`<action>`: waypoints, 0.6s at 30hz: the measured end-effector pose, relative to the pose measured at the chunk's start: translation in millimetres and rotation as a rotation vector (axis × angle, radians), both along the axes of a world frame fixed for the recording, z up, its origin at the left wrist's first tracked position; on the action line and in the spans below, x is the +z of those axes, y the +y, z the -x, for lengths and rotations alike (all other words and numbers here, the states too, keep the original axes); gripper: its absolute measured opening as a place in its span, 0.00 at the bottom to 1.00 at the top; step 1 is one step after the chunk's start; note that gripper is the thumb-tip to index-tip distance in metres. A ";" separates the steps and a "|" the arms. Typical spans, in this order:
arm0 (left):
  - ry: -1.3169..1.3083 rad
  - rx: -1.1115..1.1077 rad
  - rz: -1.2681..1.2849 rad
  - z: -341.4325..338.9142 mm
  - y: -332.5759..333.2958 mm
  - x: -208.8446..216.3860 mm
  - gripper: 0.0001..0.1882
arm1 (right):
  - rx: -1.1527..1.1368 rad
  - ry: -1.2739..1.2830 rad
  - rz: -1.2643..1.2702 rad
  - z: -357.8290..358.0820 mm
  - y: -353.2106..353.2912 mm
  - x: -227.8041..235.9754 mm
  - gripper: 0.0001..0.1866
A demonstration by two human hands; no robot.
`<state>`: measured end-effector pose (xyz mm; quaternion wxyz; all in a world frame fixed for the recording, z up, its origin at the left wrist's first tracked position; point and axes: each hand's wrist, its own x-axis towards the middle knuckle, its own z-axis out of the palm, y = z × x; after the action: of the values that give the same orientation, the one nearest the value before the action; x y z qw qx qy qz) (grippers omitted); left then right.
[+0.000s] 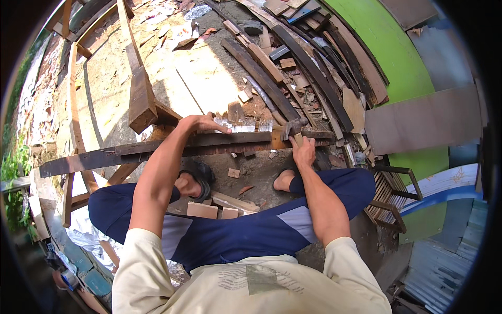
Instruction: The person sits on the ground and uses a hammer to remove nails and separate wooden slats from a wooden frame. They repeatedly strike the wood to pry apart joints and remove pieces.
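A long dark wooden beam (pixel 230 138), which seems made of boards laid together, lies across in front of my knees. My left hand (pixel 205 123) rests on the beam's upper edge, its fingers apart and stretched toward the right. Near the beam's right end, my right hand (pixel 304 152) is closed round the short wooden handle of a hammer (pixel 294 127). The hammer's metal head sits at the beam's far edge; whether it touches the wood I cannot tell. Pale splintered wood (pixel 243 125) shows just beyond the beam.
Wooden frame legs (pixel 142 99) stand at the far left. Loose planks (pixel 261 68) and scrap wood are piled at the far right. Wood offcuts (pixel 203 210) lie between my feet. A small slatted wooden rack (pixel 389 201) stands by my right knee, near green panels (pixel 408 63).
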<state>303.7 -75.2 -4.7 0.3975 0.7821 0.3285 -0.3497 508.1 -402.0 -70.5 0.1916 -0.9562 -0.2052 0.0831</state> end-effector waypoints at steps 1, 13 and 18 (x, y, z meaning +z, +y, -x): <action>0.033 0.020 -0.002 -0.9 4.3 -1.5 0.72 | -0.101 0.066 0.012 -5.3 -2.3 -7.4 0.29; -0.044 -0.043 0.049 24.0 13.1 -2.0 0.50 | -0.681 0.538 -0.497 -29.8 31.3 -57.3 0.34; -0.220 -0.065 -0.273 30.3 -5.9 28.2 0.39 | -0.721 0.680 -0.689 -39.4 55.9 -53.1 0.34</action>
<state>273.4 -81.1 23.5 0.3096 0.8726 0.3020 -0.2269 547.5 -346.1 -123.7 0.5615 -0.7680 0.1895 0.2427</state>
